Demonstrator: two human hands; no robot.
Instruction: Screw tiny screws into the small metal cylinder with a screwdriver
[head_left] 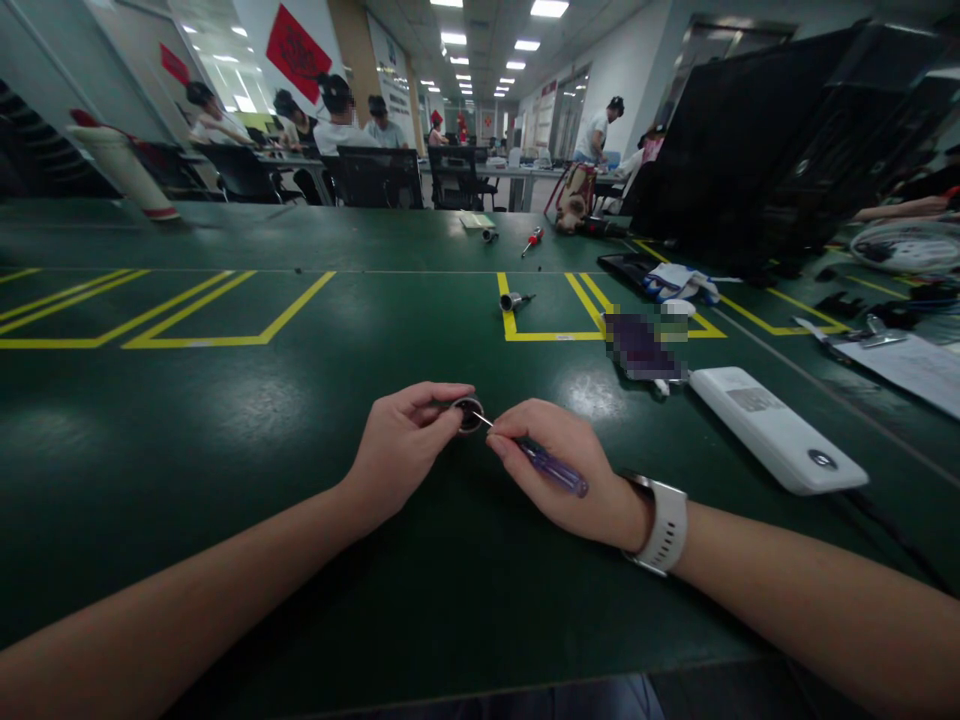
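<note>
My left hand is closed on a small round metal part with a dark hollow inside, its open end facing me. In my right hand is a screwdriver with a clear purple handle, pinched near the shaft. The thin shaft points left and its tip reaches into the hollow of the round part. What the tip touches inside is too small to tell. Both hands are just above the green table, close together.
Beyond my hands lie a metal connector, a red-handled screwdriver and another small metal part. To the right are a white power bank, gloves, a clipboard and a large black case.
</note>
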